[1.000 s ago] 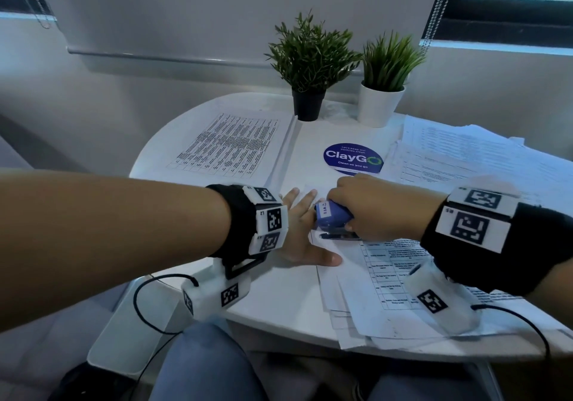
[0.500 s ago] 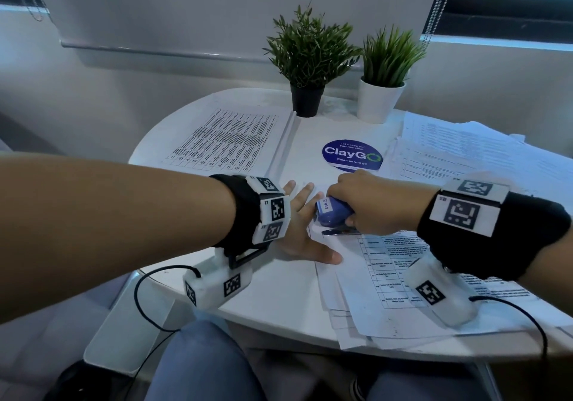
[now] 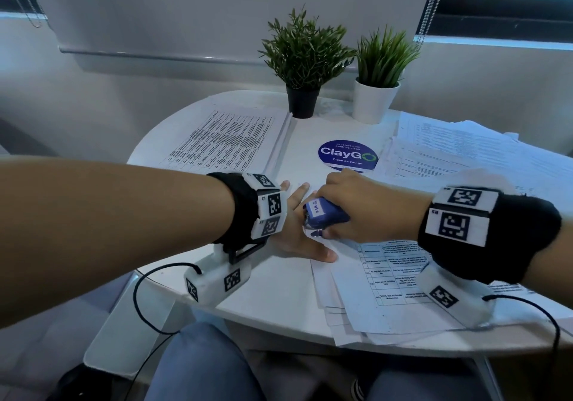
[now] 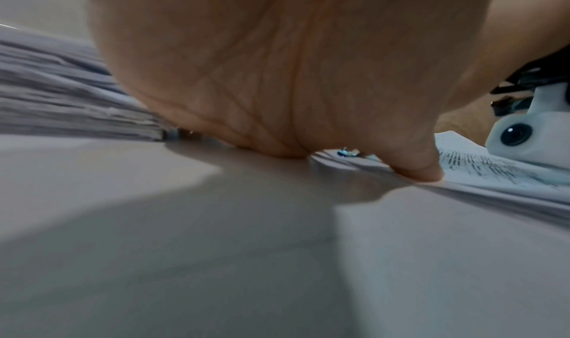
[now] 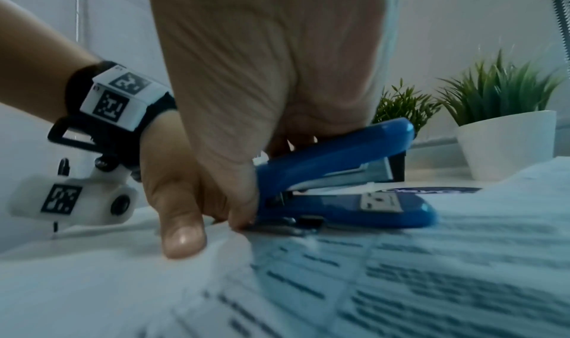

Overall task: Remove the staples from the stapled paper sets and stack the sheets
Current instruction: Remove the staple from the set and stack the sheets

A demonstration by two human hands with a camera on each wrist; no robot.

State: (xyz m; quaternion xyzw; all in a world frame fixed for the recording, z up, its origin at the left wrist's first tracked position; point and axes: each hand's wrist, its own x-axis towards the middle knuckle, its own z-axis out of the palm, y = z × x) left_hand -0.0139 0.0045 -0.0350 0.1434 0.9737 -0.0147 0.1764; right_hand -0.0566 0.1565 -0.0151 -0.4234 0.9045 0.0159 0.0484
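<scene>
A blue stapler (image 3: 324, 216) (image 5: 339, 184) lies on the top-left corner of a printed paper set (image 3: 390, 279) (image 5: 401, 282) near the table's front. My right hand (image 3: 359, 205) (image 5: 265, 87) grips the stapler from above, with its rear metal end down on the paper corner. My left hand (image 3: 297, 230) (image 4: 262, 75) lies flat with straight fingers beside it, and its thumb (image 5: 182, 236) (image 4: 416, 167) presses the sheet edge. The staple itself is hidden under the stapler.
A neat stack of printed sheets (image 3: 229, 140) lies at the table's far left, and a loose spread of papers (image 3: 483, 155) at the right. Two potted plants (image 3: 305, 62) (image 3: 379, 75) stand at the back. A blue round sticker (image 3: 348, 155) marks the white table (image 3: 273, 292).
The stapler in my right hand has tipped up slightly at the paper corner. My left hand stays flat in the same spot.
</scene>
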